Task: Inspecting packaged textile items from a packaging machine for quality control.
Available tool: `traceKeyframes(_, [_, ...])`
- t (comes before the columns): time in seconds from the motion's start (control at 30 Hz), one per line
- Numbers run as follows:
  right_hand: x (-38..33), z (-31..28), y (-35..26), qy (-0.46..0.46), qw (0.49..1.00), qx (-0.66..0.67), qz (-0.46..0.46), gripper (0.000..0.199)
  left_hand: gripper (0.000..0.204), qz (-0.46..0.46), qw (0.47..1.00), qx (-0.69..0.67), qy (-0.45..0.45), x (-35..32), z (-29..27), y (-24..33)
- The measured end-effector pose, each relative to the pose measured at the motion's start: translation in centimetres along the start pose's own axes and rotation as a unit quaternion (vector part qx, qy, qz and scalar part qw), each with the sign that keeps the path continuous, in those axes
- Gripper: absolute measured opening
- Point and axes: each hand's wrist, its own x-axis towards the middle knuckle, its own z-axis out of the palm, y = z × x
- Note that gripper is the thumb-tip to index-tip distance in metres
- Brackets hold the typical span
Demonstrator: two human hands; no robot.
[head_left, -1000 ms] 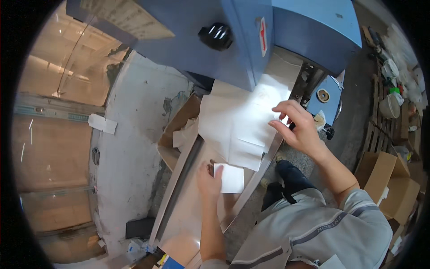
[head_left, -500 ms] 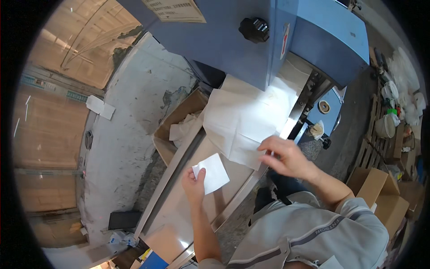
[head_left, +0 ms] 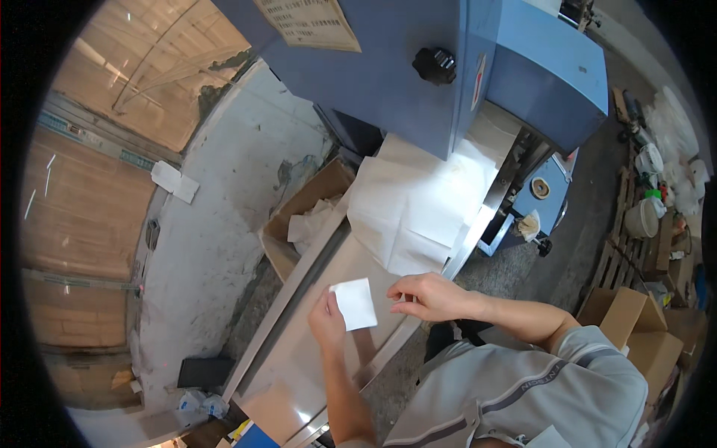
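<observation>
My left hand (head_left: 327, 322) is closed on a small white square sheet (head_left: 355, 305), gripping it by its left edge above the metal conveyor table. Whether the square is paper or cloth I cannot tell. Just to its right, apart from it, hovers my right hand (head_left: 432, 297), fingers bent, with a gap between thumb and forefinger and nothing visible in them. Beyond both hands, larger overlapping white sheets (head_left: 396, 216) with fold lines lie on the table and run back under the blue machine (head_left: 381, 82).
An open cardboard box (head_left: 278, 254) with crumpled white pieces stands left of the table. Metal rails (head_left: 287, 308) edge the tabletop (head_left: 284, 388). A black knob (head_left: 435, 66) juts from the machine. At right are a cardboard carton (head_left: 635, 317), a wooden pallet (head_left: 618, 224) and a white bucket (head_left: 642, 214).
My right hand has drawn back from the larger sheets, down and left toward the small square. The square in my left hand has turned more upright and shifted slightly.
</observation>
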Motion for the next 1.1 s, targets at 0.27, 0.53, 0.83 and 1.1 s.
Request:
traceKeyframes(0.27, [-1.3,-4.3,0.4,0.058,0.998,0.013,0.038,0.026,0.045,0.122,0.985,0.006,0.119,2.2,-0.5,6.2])
traceKeyframes(0.53, [-1.9,-7.8,-0.1,0.153,0.987,0.040,0.035,0.024,0.064,0.589,0.797,0.029,0.134,6.4,3.6,34.2])
traceKeyframes(0.83, [1.5,-14.8,0.6,0.331,0.939,0.030,-0.093,0.042,0.035,0.276,0.946,-0.160,-0.065,7.5,7.1,38.0])
traceKeyframes(1.1, [2.3,-16.4,2.3,0.434,0.893,-0.061,-0.106,0.040,0.043,0.499,0.853,0.062,0.141,6.5,6.8,37.5])
